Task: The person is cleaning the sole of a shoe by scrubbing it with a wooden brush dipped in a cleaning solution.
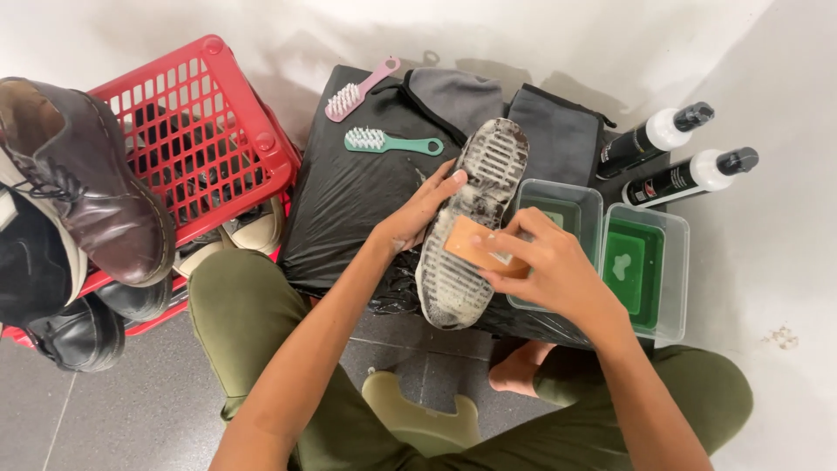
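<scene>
Green-trousered knees (pixel 261 305) frame the shoe (pixel 471 218), which is held sole-up on the black sheet (pixel 349 192). Scrubbing of the sole seems to be in hand; the next stroke is judged to call for firm pressure along the tread. The left hand (pixel 418 214) is curled around the shoe's edge, bracing it. The right hand (pixel 545 266) is closed on an orange brush (pixel 466 242) pressed against the sole, beside the green tubs (pixel 645 262).

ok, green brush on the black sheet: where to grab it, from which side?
Take the green brush by its slim handle, the right-hand end in the head view, probably coming from above. It lies flat with the white bristle head to the left, and the handle end is bare, though the shoe held sole-up by the left hand sits close beside it.
</scene>
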